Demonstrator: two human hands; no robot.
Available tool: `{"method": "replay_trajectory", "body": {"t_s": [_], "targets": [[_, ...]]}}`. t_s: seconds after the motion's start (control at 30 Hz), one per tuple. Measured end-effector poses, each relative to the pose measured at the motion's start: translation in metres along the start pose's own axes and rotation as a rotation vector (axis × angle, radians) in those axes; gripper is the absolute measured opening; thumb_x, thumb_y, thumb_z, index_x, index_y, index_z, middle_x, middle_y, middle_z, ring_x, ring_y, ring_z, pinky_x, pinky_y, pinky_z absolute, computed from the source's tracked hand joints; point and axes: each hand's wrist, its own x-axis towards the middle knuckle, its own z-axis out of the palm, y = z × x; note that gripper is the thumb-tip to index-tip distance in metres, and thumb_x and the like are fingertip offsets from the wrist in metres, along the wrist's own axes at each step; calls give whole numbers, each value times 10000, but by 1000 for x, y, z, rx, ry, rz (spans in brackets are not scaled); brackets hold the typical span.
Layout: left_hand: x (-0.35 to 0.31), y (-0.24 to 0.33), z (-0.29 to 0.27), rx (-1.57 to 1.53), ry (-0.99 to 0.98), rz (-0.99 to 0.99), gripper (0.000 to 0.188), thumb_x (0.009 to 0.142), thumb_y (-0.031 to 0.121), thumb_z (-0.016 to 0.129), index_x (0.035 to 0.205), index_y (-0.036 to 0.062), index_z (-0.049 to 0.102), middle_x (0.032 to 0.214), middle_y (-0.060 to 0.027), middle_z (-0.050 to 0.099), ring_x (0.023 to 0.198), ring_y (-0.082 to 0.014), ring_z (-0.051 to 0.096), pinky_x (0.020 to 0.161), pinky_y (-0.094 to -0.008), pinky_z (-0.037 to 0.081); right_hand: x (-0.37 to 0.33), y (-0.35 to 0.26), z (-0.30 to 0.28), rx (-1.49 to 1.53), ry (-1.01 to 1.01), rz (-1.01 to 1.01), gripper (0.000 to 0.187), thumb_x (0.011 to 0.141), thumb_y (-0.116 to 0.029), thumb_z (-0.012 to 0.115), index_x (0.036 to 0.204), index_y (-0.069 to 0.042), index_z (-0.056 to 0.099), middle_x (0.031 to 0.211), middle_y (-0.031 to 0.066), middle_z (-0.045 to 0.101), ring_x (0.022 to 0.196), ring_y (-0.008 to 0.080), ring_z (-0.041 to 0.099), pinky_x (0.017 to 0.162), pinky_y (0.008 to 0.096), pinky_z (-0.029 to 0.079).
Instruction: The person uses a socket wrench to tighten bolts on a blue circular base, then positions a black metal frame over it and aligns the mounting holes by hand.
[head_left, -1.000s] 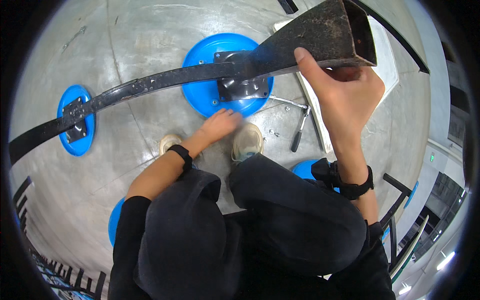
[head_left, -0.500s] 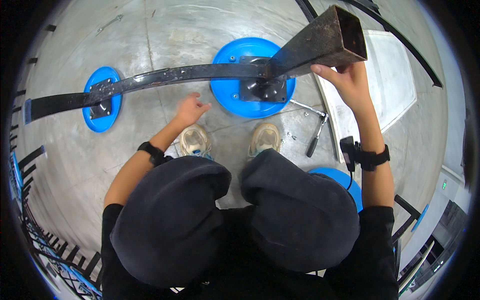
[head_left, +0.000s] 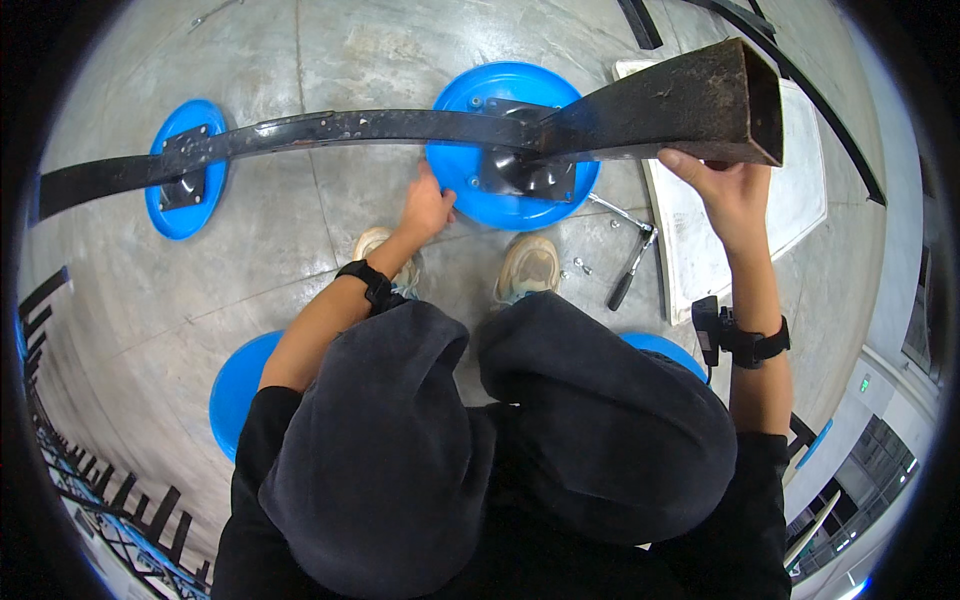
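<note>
Faces concrete floor, four nearby blue discs, one ratchet; clamps right hand on black frame; cannot tell grip of left hand.

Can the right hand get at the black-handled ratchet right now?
Probably not without letting go: the right hand is holding the black square tube near its end. The ratchet itself lies uncovered beside the white panel.
</note>
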Motion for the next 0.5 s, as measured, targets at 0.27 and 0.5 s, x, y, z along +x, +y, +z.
{"method": "replay_trajectory", "body": {"t_s": [0.27, 0.5], "targets": [[0, -8, 8, -162, -34, 50, 322, 797, -5, 504, 1080, -29, 354, 630, -140, 603, 477, -203, 610, 430, -320, 504, 7, -3, 9, 1, -37, 23, 364, 690, -39, 760, 994, 58, 584, 935, 146, 643, 859, 196, 621, 790, 319, 506], [1, -13, 7, -121, -27, 23, 377, 806, -2, 497, 1145, -29, 335, 628, -136, 598, 480, -202, 609, 429, -321, 501, 9, -1, 9, -42, -45, 15, 363, 689, -60, 767, 985, 52, 590, 930, 145, 647, 851, 199, 630, 765, 311, 516]]}}
